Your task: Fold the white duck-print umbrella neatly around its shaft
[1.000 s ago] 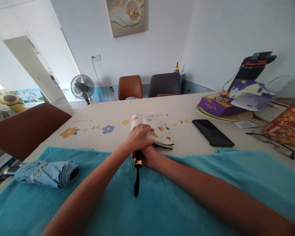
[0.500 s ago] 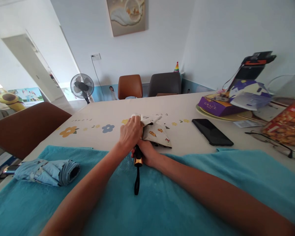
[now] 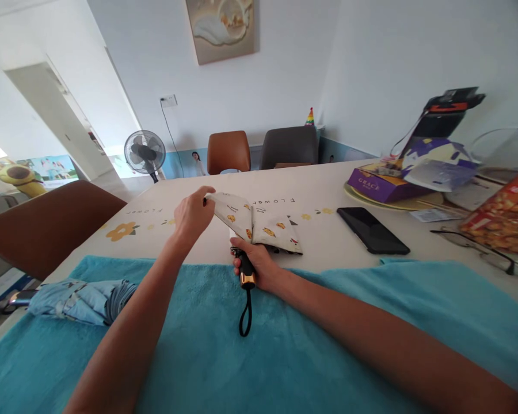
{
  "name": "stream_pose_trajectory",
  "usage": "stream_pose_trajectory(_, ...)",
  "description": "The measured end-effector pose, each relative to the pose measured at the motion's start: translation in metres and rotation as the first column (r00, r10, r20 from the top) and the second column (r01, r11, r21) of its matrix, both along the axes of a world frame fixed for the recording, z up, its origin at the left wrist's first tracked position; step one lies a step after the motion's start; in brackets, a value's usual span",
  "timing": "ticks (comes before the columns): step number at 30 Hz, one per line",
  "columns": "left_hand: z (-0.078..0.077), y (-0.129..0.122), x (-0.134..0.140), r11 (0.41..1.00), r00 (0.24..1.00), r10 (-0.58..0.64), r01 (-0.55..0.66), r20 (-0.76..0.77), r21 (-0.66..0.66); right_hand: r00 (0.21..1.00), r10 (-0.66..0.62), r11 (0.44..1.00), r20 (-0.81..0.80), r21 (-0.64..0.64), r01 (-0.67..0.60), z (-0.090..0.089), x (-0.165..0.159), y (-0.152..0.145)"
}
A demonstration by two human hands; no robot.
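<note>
A folding umbrella point(image 3: 267, 224) with a cream, printed canopy lies over the near part of the table, its black and gold handle toward me. My right hand point(image 3: 259, 264) is wrapped round it where the handle meets the canopy. A black wrist strap hangs from the handle's end over the teal towel. Pinched in the fingers of my left hand point(image 3: 195, 213) is the edge of one canopy panel, pulled out to the left. The rest of the canopy spreads to the right of the shaft.
On the teal towel point(image 3: 198, 345) at left lies a rolled blue umbrella point(image 3: 75, 302). A black phone point(image 3: 373, 230), eyeglasses point(image 3: 475, 248), a purple box point(image 3: 380, 185) and a snack bag point(image 3: 505, 218) are on the table's right side. Chairs point(image 3: 228, 152) stand beyond, a fan point(image 3: 145, 152) at back left.
My left hand has moved left and up from beside the right hand, drawing a canopy panel out with it. My right hand stays at the handle, which has tilted slightly.
</note>
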State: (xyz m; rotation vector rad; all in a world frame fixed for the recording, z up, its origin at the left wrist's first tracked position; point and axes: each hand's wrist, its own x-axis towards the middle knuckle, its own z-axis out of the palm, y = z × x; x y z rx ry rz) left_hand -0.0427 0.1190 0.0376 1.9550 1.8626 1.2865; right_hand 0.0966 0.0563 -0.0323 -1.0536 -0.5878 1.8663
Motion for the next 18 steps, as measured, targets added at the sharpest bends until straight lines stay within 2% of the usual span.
stream_pose_trajectory(4,0.003,0.009,-0.025,0.962,0.982,-0.117,0.149,0.148,-0.227,0.999,0.033,0.998,0.005,-0.057,-0.033,0.005,0.004,0.000)
stream_pose_trajectory(8,0.005,0.010,-0.047,0.902,0.925,-0.112,0.249,0.364,-0.354,0.999,0.040,0.995,0.030,-0.089,-0.037,0.001,0.005,0.004)
stream_pose_trajectory(10,0.007,0.009,-0.053,0.850,0.908,-0.096,0.287,0.407,-0.441,0.996,0.051,0.996,0.070,-0.082,-0.045,-0.002,0.005,0.006)
stream_pose_trajectory(12,0.008,0.007,-0.056,0.787,0.926,-0.093,0.293,0.365,-0.543,0.994,0.060,0.997,0.094,-0.062,-0.054,-0.003,0.005,0.007)
stream_pose_trajectory(14,0.011,0.005,-0.056,0.755,0.968,-0.114,0.230,0.223,-0.614,0.992,0.061,0.997,0.113,-0.052,-0.055,-0.004,0.005,0.007)
stream_pose_trajectory(16,0.013,0.003,-0.052,0.801,0.994,-0.109,0.093,0.008,-0.592,0.988,0.067,0.997,0.138,-0.052,-0.060,-0.003,0.004,0.006)
stream_pose_trajectory(18,0.015,0.001,-0.045,0.892,0.988,-0.052,-0.019,-0.142,-0.452,0.984,0.075,0.997,0.162,-0.041,-0.069,-0.003,0.003,0.005)
